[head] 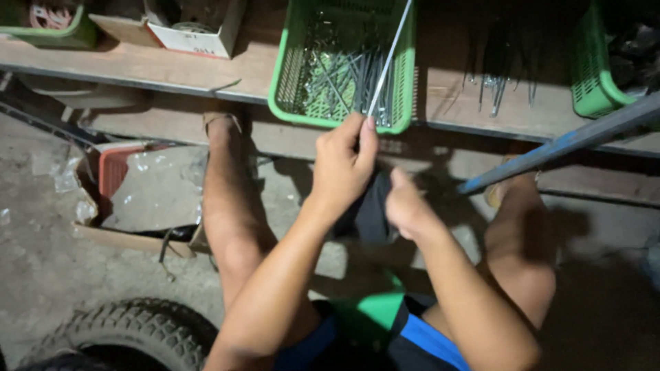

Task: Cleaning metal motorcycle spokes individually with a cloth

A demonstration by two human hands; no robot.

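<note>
My left hand (344, 161) pinches the lower end of a thin metal rod (390, 58) that slants up over a green plastic basket (289, 75). The basket sits on a wooden bench and holds several similar rods and small metal parts. My right hand (405, 203) is closed on a dark cloth (371, 209) just below and right of the left hand, close against the rod's lower end. Both forearms reach forward from my lap, above my bare knees.
A wooden bench (206, 69) runs across the top with a white box (196, 34), another green basket (595, 69) and loose rods (498, 89). A blue metal bar (564, 141) slants at right. A cardboard box with plastic (137, 199) and a tyre (130, 330) lie on the concrete floor at left.
</note>
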